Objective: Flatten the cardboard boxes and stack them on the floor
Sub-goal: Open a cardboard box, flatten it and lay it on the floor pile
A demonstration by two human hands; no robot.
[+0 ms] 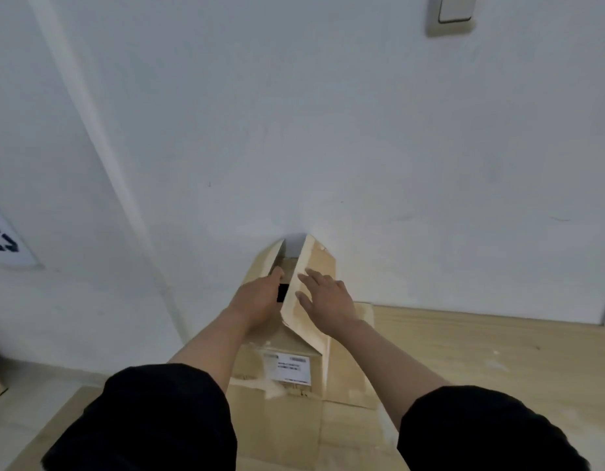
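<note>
Now mid-flatten: left hand (257, 297) grip holds box (287, 341) flap, right hand (328, 300) wide, flat on opp. flap; next, press both down.

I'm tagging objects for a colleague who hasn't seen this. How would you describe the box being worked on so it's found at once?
Start at the white wall ahead, then drop to where it meets the floor. There stands the cardboard box, its top flaps half raised, with the left hand and right hand on them. Unlike the flat cardboard beneath, it is upright and bears a white label.

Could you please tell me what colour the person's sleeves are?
Black sleeves, clearest in the head view.
</note>
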